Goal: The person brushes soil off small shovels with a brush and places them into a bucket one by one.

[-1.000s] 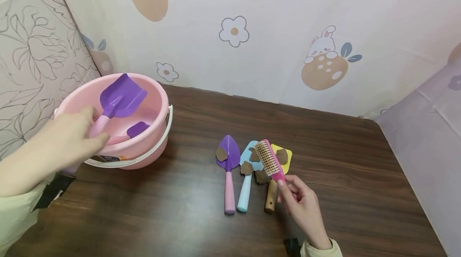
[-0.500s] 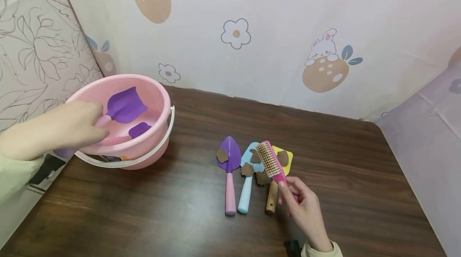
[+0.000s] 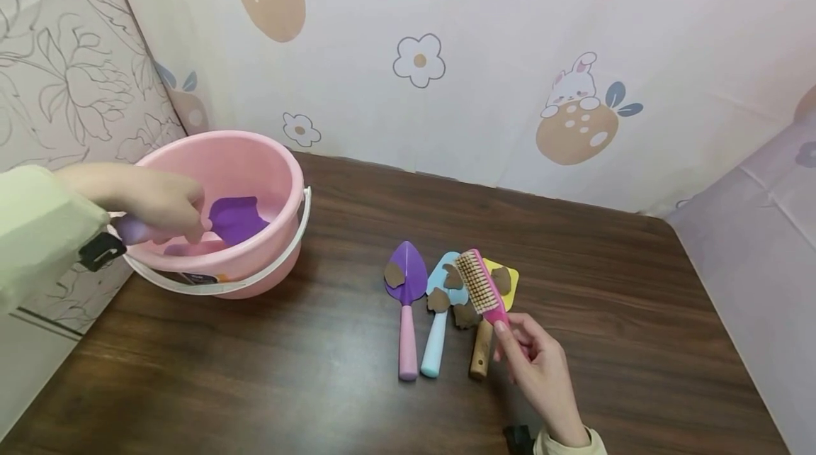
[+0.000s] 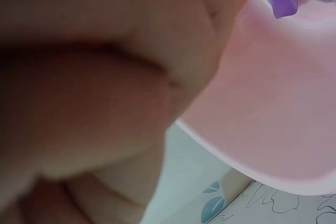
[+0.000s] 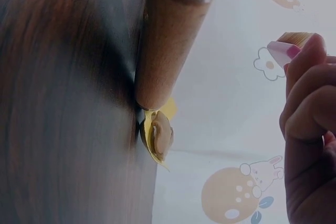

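Observation:
My left hand reaches into a pink bucket and grips a purple hand shovel by its pink-and-lilac handle. The shovel's blade lies low in the bucket; the handle's lilac end pokes out behind my hand. Another pink handle shows below it, inside the rim. In my right hand I hold a pink brush, bristles facing up and left, above the tools on the table. In the right wrist view, the brush shows past my curled fingers.
On the dark wooden table lie a purple trowel with a pink handle, a light blue one, and a yellow-bladed one with a wooden handle. Brown flat pieces lie on and between them. Patterned cloth hangs behind.
My left hand has lowered the purple shovel from above the rim down into the bucket. My right hand keeps the brush in nearly the same place.

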`<act>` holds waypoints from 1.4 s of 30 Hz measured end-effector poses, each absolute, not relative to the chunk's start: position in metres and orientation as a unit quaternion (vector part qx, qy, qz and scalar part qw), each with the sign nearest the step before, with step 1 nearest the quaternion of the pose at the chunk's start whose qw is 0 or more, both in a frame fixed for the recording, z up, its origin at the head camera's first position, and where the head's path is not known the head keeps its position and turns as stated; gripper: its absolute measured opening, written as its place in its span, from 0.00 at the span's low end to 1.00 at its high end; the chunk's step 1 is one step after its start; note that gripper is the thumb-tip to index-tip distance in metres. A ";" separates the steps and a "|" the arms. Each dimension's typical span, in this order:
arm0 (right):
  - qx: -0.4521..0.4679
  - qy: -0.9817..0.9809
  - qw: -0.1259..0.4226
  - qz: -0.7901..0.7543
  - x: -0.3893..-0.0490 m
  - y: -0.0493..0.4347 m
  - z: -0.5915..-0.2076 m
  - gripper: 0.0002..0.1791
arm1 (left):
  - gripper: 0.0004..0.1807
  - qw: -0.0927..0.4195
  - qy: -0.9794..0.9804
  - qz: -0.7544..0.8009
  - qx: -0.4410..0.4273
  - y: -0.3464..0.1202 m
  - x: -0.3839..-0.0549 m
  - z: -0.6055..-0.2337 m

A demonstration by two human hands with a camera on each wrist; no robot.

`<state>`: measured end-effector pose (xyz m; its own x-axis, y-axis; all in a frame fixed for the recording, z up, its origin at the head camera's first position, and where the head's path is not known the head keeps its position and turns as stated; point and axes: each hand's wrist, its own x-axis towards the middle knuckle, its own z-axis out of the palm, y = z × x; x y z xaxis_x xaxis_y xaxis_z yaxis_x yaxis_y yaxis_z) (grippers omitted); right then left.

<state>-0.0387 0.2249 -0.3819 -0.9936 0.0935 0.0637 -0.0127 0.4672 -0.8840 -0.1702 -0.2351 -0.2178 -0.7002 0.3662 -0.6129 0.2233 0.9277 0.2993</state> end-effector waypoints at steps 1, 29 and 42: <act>-0.023 -0.855 0.052 0.515 -0.039 0.225 -0.382 0.06 | 0.08 0.362 0.913 0.103 0.160 -0.234 -0.172 -0.217; -0.028 -0.858 0.055 0.511 -0.038 0.225 -0.383 0.06 | 0.14 0.409 0.899 0.113 0.110 -0.229 -0.207 -0.240; -0.022 -0.859 0.051 0.509 -0.039 0.224 -0.384 0.06 | 0.18 0.425 0.889 0.080 0.148 -0.231 -0.205 -0.240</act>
<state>-0.0389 0.2237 -0.3841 -0.9937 0.0905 0.0654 -0.0139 0.4810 -0.8766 -0.2047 -0.2306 -0.2400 -0.5947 0.3316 -0.7324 0.1962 0.9433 0.2677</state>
